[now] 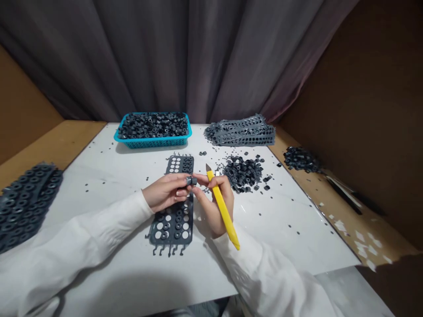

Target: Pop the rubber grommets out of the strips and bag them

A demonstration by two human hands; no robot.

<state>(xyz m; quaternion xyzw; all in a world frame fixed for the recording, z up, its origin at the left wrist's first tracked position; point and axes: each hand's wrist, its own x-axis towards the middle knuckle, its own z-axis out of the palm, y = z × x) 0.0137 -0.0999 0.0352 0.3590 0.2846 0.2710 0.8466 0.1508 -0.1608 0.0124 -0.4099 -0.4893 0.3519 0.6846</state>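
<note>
Between thumb and fingers, my left hand (169, 190) pinches a small dark rubber bushing (191, 180). My right hand (218, 204) grips a yellow-handled knife (220, 202), its short blade pointing up and away from me. The right fingertips are close to the bushing; whether they touch it I cannot tell. Under both hands lies a dark moulded rubber sheet (155, 233), with rows of ring-shaped parts and round holes; its middle is hidden by the hands. To the right of my right hand is a pile of loose dark bushings (244, 172).
A blue basket (152, 141) full of dark bushings stands at the back. Stacked perforated sheets (243, 132) lie back right, and uncut rubber sheets (29, 198) at the left. Another dark pile (300, 159) and white scraps (360, 242) are at the right edge.
</note>
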